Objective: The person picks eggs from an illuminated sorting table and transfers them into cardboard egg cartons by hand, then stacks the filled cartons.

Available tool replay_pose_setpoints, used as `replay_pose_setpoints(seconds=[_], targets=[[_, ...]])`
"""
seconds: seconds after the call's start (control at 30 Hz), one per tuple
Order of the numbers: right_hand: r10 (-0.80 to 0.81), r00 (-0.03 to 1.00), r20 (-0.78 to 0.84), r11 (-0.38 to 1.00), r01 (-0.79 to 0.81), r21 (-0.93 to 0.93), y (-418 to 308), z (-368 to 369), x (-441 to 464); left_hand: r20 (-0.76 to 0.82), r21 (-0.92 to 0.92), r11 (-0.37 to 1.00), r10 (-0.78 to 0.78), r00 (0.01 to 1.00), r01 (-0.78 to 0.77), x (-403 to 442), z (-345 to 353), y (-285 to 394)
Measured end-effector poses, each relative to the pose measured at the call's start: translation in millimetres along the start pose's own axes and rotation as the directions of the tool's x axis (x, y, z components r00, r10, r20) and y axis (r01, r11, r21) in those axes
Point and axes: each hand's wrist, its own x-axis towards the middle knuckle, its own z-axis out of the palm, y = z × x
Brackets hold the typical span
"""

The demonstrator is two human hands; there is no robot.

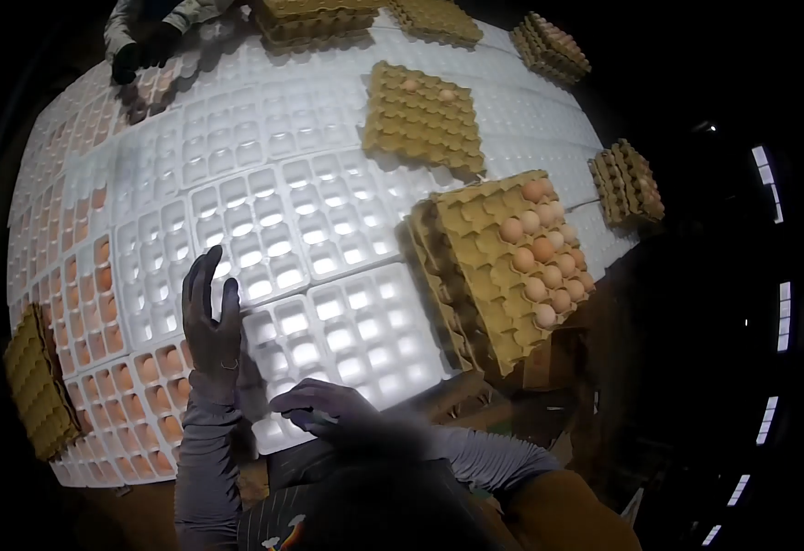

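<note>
White moulded tray [340, 332] lies flat along the bench's [443, 398] near edge.
I see its square cells facing up, glinting.

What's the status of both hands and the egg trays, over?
Left hand open, above white trays. Right hand curled over the nearest one, grip unclear. Cardboard stack to the right, holding eggs, apart from both hands.

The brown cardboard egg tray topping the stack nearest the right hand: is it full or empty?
Partly full: the tray holds brownish eggs in its right part; the left cells look bare.
</note>
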Motion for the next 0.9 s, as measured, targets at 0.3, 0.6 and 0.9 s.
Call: replay_pose_setpoints(seconds=[0.3, 0.6, 0.9], targets=[[-0.329, 0.944, 0.024, 0.924, 0.327, -0.196, -5.6, -203.3, -121.7, 0.526, 0.059, 0.853, 0.414, 0.743, -0.518, 42.1, 255.1, 219.9], [-0.342, 0.939, 0.041, 0.536, 0.231, -0.812, -3.7, -447.8, -70.2, 0.592, -0.462, 0.588, -0.353, 0.724, 0.664, 41.9, 242.4, 260.7], [-0.138, 0.980, 0.144, 0.892, 0.186, -0.412, -15.4, -490.8, -34.6, 0.626, 0.395, 0.900, -0.118, 0.771, -0.183, -1.7, 278.0, 284.4]])
